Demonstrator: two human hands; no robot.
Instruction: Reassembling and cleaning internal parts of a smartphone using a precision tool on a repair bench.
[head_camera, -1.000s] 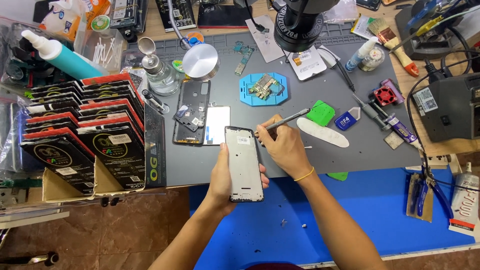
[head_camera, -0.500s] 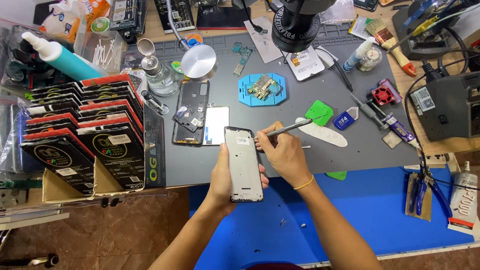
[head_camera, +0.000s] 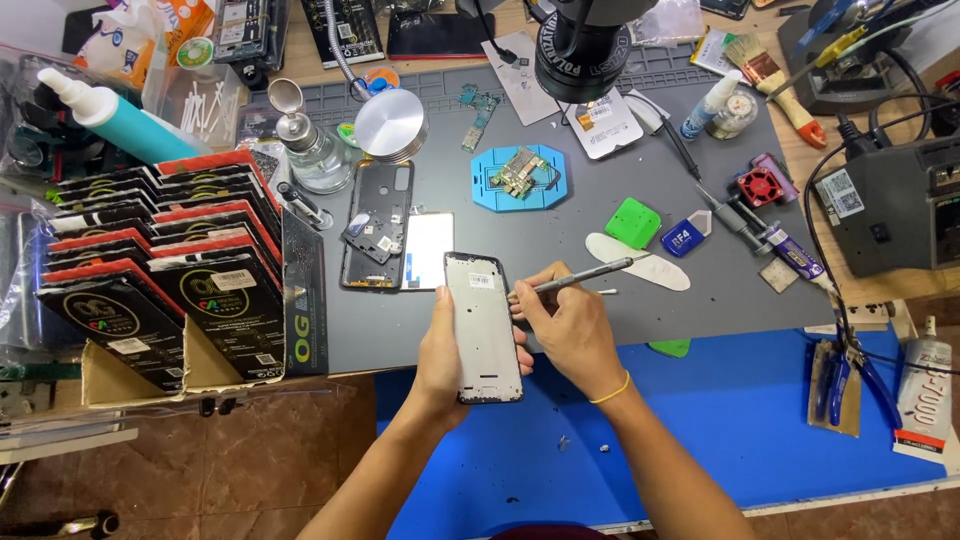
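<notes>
Grey phone frame (head_camera: 483, 325) clasped in left hand (head_camera: 442, 350), right hand (head_camera: 565, 325) pinching metal tool (head_camera: 580, 277) against frame's edge

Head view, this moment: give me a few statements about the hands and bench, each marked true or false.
1. The left hand holds a phone frame. True.
2. The right hand holds a paintbrush. False: it holds a thin metal tool.
3. The tool's tip points at the frame's right edge. True.
4. The blue fixture lies on the blue mat. False: it sits on the grey mat.
</notes>
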